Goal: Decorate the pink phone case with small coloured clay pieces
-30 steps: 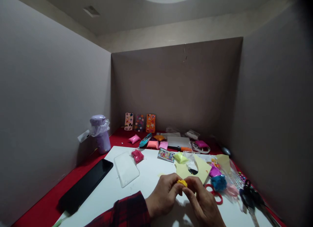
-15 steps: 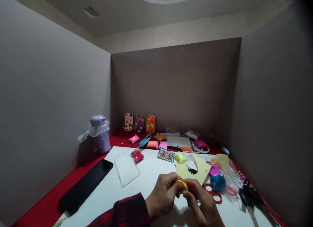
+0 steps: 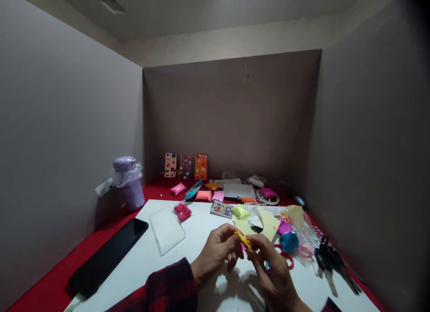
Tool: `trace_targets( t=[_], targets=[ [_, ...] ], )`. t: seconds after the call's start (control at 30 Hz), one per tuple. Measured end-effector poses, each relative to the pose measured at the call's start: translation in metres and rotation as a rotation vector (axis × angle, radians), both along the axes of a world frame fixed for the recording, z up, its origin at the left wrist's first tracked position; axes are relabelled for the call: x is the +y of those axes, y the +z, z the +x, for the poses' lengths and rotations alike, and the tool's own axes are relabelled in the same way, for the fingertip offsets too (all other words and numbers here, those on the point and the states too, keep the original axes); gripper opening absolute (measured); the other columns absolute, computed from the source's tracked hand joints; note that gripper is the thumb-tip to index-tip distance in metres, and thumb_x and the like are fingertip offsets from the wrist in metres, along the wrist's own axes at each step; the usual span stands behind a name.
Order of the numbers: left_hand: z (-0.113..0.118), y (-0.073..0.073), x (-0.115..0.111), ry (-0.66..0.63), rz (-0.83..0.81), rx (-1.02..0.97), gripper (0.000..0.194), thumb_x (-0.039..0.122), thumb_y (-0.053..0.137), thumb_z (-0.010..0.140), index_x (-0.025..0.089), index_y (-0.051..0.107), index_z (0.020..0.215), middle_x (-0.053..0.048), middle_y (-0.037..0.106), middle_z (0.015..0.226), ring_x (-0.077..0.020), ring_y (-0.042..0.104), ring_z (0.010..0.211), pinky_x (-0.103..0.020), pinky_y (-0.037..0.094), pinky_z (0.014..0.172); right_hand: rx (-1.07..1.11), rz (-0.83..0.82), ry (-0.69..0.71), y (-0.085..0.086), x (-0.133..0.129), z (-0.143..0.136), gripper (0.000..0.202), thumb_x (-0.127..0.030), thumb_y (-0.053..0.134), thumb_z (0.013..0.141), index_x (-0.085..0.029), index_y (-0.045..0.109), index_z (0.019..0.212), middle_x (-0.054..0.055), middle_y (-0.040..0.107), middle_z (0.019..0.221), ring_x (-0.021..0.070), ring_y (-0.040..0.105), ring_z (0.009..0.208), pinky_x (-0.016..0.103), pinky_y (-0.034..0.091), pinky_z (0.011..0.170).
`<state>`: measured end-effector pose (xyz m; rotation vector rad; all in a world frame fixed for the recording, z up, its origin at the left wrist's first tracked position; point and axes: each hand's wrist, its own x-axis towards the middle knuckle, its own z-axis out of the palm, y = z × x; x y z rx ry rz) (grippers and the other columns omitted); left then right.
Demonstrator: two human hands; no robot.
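A small yellow piece of soft clay [image 3: 243, 240] is pinched between my two hands above the white board [image 3: 201, 222]. My left hand [image 3: 220, 249] holds its left end with thumb and forefinger. The right end is between the thumb and fingertips of my right hand [image 3: 270, 262]. Behind the hands lies a pale yellow paper sheet [image 3: 268, 224] with a hole cut in it. Red-handled scissors [image 3: 287, 258] are partly hidden beside my right hand. To the left, a clear phone case [image 3: 167, 230] lies flat near a red packet [image 3: 182, 211].
A black phone [image 3: 109, 256] lies at the left, with a purple bottle [image 3: 132, 186] behind it. Three decorated cases [image 3: 186, 166] stand at the back. Blue clay [image 3: 289, 242] and keys [image 3: 331, 262] are at the right. Grey partitions [image 3: 231, 119] enclose the table.
Both hands have risen slightly and moved left in the view, with the yellow piece between them. More of that piece shows. The whole scene has shifted left as the camera turned.
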<state>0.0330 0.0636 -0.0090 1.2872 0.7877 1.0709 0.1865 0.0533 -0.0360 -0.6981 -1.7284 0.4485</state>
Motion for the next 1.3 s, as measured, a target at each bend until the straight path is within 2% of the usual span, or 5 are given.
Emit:
trace_targets(
  t=[0.17, 0.6, 0.83, 0.97, 1.3],
  targets=[
    [0.000, 0.001, 0.000, 0.001, 0.029, -0.054, 0.042, 0.049, 0.064, 0.078, 0.015, 0.053, 0.100, 0.002, 0.059, 0.061, -0.0051, 0.045, 0.036, -0.017, 0.032, 0.036, -0.058, -0.026, 0.013, 0.001, 0.000, 0.002, 0.017, -0.017, 0.047, 0.092, -0.024, 0.052, 0.107, 0.003, 0.060, 0.089, 0.0160, 0.059, 0.078, 0.025, 0.047, 0.067],
    [0.000, 0.006, -0.005, -0.007, 0.068, -0.035, 0.035, 0.048, 0.062, 0.080, 0.016, 0.048, 0.076, 0.004, 0.054, 0.058, -0.0042, 0.040, 0.040, -0.017, 0.030, 0.038, -0.084, -0.123, 0.055, 0.005, -0.004, 0.002, 0.010, -0.025, 0.048, 0.092, -0.020, 0.056, 0.089, 0.001, 0.058, 0.075, 0.0140, 0.055, 0.063, 0.025, 0.043, 0.054],
    [0.001, 0.010, -0.005, 0.015, 0.068, -0.021, 0.033, 0.046, 0.061, 0.081, 0.018, 0.045, 0.087, 0.006, 0.052, 0.058, -0.0052, 0.040, 0.041, -0.017, 0.030, 0.039, -0.072, -0.276, 0.057, 0.011, -0.004, 0.000, 0.016, -0.033, 0.045, 0.094, -0.019, 0.052, 0.098, 0.002, 0.062, 0.077, 0.0137, 0.058, 0.062, 0.023, 0.044, 0.052],
    [0.002, 0.008, -0.004, 0.024, 0.090, -0.004, 0.032, 0.045, 0.061, 0.080, 0.018, 0.044, 0.086, 0.006, 0.050, 0.058, -0.0051, 0.039, 0.042, -0.017, 0.028, 0.039, -0.126, -0.247, 0.014, 0.005, -0.001, 0.002, 0.022, -0.035, 0.047, 0.092, -0.018, 0.054, 0.080, 0.001, 0.057, 0.072, 0.0140, 0.053, 0.060, 0.025, 0.040, 0.054],
    [-0.003, 0.003, -0.004, 0.037, 0.187, 0.190, 0.030, 0.045, 0.053, 0.086, 0.015, 0.054, 0.089, 0.002, 0.051, 0.069, -0.0081, 0.042, 0.054, -0.021, 0.035, 0.050, -0.130, -0.156, -0.033, 0.002, 0.003, 0.003, 0.018, -0.029, 0.044, 0.094, -0.019, 0.055, 0.084, 0.001, 0.057, 0.074, 0.0140, 0.055, 0.066, 0.025, 0.041, 0.059]
  ],
)
